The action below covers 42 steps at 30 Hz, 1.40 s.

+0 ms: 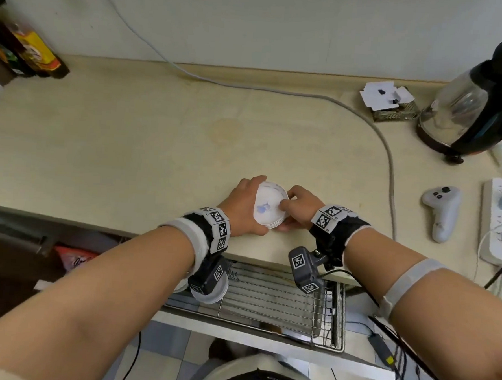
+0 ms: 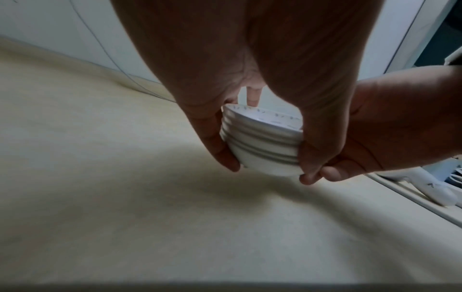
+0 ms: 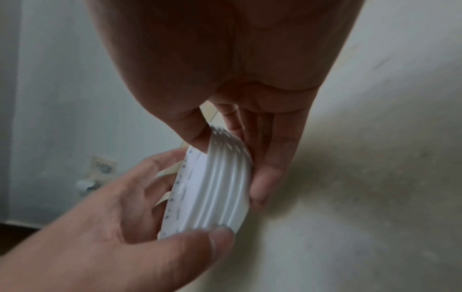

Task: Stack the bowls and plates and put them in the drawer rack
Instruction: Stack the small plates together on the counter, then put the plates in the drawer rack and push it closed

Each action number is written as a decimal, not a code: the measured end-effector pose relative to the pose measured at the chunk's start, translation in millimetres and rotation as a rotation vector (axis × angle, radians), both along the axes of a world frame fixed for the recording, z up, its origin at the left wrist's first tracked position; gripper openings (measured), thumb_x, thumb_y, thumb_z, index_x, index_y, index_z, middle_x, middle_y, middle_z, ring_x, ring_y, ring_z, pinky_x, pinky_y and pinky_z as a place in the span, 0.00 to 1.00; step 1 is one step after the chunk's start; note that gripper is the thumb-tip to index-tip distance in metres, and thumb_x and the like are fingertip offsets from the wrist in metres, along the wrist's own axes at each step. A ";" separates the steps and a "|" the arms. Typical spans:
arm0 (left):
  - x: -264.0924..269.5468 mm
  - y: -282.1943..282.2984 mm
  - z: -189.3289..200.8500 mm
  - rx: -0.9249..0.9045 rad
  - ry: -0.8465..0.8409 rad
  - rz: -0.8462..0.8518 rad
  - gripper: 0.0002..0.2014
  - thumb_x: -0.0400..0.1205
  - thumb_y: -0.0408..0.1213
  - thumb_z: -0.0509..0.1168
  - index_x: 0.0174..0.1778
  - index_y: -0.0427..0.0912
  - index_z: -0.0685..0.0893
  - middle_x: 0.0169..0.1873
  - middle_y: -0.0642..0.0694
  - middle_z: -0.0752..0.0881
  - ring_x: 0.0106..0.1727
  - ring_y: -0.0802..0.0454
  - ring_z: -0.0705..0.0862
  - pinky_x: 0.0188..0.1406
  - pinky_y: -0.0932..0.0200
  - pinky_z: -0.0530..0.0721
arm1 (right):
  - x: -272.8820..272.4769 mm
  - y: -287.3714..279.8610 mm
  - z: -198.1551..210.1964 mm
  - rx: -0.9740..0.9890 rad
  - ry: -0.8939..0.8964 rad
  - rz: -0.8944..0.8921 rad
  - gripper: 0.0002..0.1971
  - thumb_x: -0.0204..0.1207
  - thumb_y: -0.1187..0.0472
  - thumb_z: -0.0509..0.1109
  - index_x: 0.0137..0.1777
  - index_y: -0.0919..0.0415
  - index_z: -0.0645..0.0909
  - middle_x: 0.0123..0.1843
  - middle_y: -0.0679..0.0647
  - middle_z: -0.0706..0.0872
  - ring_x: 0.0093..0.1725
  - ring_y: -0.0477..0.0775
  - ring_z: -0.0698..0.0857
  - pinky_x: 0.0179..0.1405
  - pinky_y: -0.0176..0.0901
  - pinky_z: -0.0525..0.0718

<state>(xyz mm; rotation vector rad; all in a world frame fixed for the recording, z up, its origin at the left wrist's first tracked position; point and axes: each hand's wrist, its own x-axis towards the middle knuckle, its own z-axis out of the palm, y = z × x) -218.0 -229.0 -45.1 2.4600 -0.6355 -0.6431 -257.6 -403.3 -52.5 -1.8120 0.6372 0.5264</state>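
A stack of several small white dishes with a blue pattern (image 1: 268, 204) is held between both hands just above the beige counter near its front edge. My left hand (image 1: 247, 207) grips the stack's left side, thumb and fingers curled round the rims (image 2: 262, 142). My right hand (image 1: 294, 208) grips the right side, thumb on the top dish and fingers under the stack (image 3: 215, 189). The stack is tilted. Below the counter edge the wire drawer rack (image 1: 281, 303) is pulled out, and a white dish (image 1: 212, 293) lies in its left part, partly hidden by my left wrist camera.
A grey cable (image 1: 390, 157) crosses the counter to the right. A white game controller (image 1: 442, 210) and a power strip (image 1: 497, 222) lie at the right; a glass kettle (image 1: 466, 109) and a small box (image 1: 390, 104) stand at the back right. Bottles (image 1: 23, 49) stand at the back left.
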 end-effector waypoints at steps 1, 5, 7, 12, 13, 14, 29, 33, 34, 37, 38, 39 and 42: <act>-2.6 10.9 2.8 -0.019 0.000 0.023 0.61 0.63 0.41 0.84 0.87 0.47 0.52 0.78 0.40 0.65 0.78 0.42 0.70 0.77 0.49 0.73 | -0.7 11.7 14.8 0.023 0.006 0.030 0.13 0.62 0.58 0.67 0.47 0.55 0.73 0.55 0.68 0.87 0.53 0.73 0.90 0.55 0.71 0.88; -19.0 63.7 15.5 -0.129 -0.010 0.151 0.62 0.63 0.41 0.86 0.87 0.48 0.52 0.79 0.42 0.66 0.79 0.46 0.69 0.72 0.60 0.67 | -2.6 63.3 52.6 0.156 0.042 0.136 0.15 0.77 0.72 0.59 0.63 0.67 0.74 0.60 0.73 0.84 0.53 0.78 0.90 0.55 0.69 0.89; -35.6 92.0 21.3 -0.202 -0.013 0.251 0.64 0.60 0.45 0.87 0.87 0.49 0.53 0.79 0.44 0.66 0.78 0.50 0.69 0.75 0.58 0.68 | -4.1 86.5 54.0 0.172 0.042 0.212 0.20 0.77 0.75 0.57 0.69 0.68 0.75 0.63 0.72 0.84 0.51 0.74 0.91 0.49 0.62 0.92; -92.7 161.8 15.4 -0.247 -0.004 0.496 0.50 0.70 0.61 0.77 0.84 0.52 0.59 0.74 0.50 0.72 0.70 0.56 0.77 0.71 0.55 0.77 | -23.4 134.9 44.1 0.188 0.086 0.367 0.21 0.78 0.76 0.57 0.69 0.67 0.76 0.62 0.72 0.86 0.54 0.74 0.91 0.58 0.62 0.89; -105.3 176.2 7.9 -0.239 -0.026 0.582 0.42 0.75 0.62 0.72 0.81 0.50 0.65 0.70 0.49 0.75 0.67 0.55 0.80 0.68 0.54 0.79 | -28.6 141.0 40.9 0.190 0.104 0.389 0.20 0.78 0.76 0.58 0.69 0.66 0.76 0.63 0.73 0.86 0.55 0.75 0.90 0.60 0.63 0.88; -117.8 189.9 -1.2 -0.203 -0.068 0.690 0.34 0.78 0.60 0.69 0.76 0.47 0.71 0.66 0.47 0.77 0.63 0.52 0.82 0.66 0.51 0.82 | -33.7 146.1 35.3 0.190 0.117 0.406 0.20 0.78 0.76 0.58 0.69 0.65 0.76 0.63 0.73 0.86 0.55 0.75 0.90 0.61 0.64 0.87; -177.3 163.9 -89.6 -0.496 0.806 1.532 0.31 0.77 0.52 0.72 0.70 0.39 0.71 0.65 0.35 0.82 0.58 0.33 0.88 0.56 0.31 0.88 | -92.3 105.3 -88.7 0.132 0.417 0.371 0.22 0.80 0.76 0.58 0.71 0.60 0.73 0.66 0.73 0.83 0.59 0.77 0.88 0.51 0.57 0.91; -171.2 165.5 -88.1 -0.597 0.820 1.576 0.29 0.76 0.42 0.72 0.72 0.39 0.73 0.58 0.30 0.87 0.49 0.33 0.92 0.49 0.31 0.90 | -88.0 88.6 -139.0 0.104 0.454 0.234 0.22 0.79 0.77 0.59 0.70 0.62 0.73 0.66 0.73 0.82 0.50 0.76 0.89 0.45 0.59 0.92; -171.3 167.1 -86.9 -0.605 0.831 1.573 0.28 0.76 0.39 0.72 0.71 0.38 0.74 0.58 0.29 0.88 0.49 0.32 0.92 0.51 0.31 0.90 | -87.8 86.7 -152.3 0.111 0.466 0.187 0.20 0.78 0.78 0.59 0.68 0.61 0.73 0.65 0.72 0.81 0.48 0.74 0.88 0.50 0.64 0.91; -173.0 168.9 -92.9 -0.605 0.827 1.579 0.28 0.73 0.36 0.71 0.69 0.40 0.73 0.55 0.29 0.88 0.50 0.30 0.92 0.52 0.30 0.90 | -89.6 81.4 -186.6 0.082 0.508 0.174 0.22 0.79 0.76 0.59 0.72 0.63 0.70 0.67 0.68 0.79 0.60 0.75 0.85 0.59 0.66 0.87; -173.6 167.8 -94.4 -0.602 0.816 1.585 0.25 0.74 0.35 0.70 0.67 0.41 0.72 0.54 0.29 0.88 0.51 0.29 0.91 0.53 0.30 0.90 | -89.7 79.1 -198.9 0.079 0.522 0.194 0.25 0.80 0.74 0.60 0.77 0.64 0.68 0.71 0.68 0.79 0.64 0.73 0.85 0.54 0.60 0.90; -175.6 167.7 -96.3 -0.613 0.806 1.590 0.22 0.76 0.35 0.69 0.64 0.42 0.71 0.54 0.30 0.87 0.52 0.29 0.91 0.54 0.31 0.90 | -89.6 78.7 -206.7 0.076 0.531 0.213 0.26 0.81 0.73 0.60 0.80 0.63 0.66 0.74 0.68 0.78 0.66 0.71 0.85 0.47 0.55 0.92; -183.1 171.3 -101.2 -0.671 0.826 1.599 0.26 0.79 0.36 0.67 0.71 0.45 0.67 0.59 0.29 0.86 0.53 0.30 0.91 0.48 0.37 0.92 | -86.2 81.1 -222.3 0.086 0.564 0.165 0.26 0.82 0.76 0.58 0.77 0.58 0.68 0.66 0.68 0.76 0.56 0.77 0.85 0.34 0.56 0.93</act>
